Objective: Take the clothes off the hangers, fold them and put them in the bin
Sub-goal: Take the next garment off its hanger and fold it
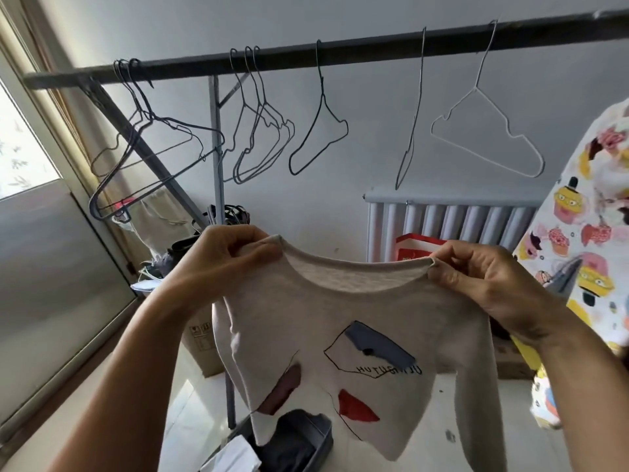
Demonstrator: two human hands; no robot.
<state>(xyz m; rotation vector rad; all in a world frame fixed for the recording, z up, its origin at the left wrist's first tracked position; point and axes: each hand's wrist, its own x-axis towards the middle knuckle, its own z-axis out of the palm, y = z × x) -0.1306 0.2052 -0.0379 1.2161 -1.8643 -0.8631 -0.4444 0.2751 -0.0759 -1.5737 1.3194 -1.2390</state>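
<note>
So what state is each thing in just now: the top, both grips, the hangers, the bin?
grey top: off its hanger, unfolded, held up by the shoulders.
left grip: pinches the top's shoulder by the neckline.
right grip: pinches the other shoulder.
wire hangers: bare, hooked on the rail.
patterned garment: hanging at the right, unfolded.
bin: on the floor, open, dark clothes inside.

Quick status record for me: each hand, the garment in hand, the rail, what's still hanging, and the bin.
left hand: pinches the sweater neckline
right hand: pinches the neckline's other end
sweater: grey, off its hanger, spread, unfolded
rail: holds bare wire hangers
patterned garment: hangs at right edge, hanger unseen
bin: below the sweater, dark clothes inside
</note>
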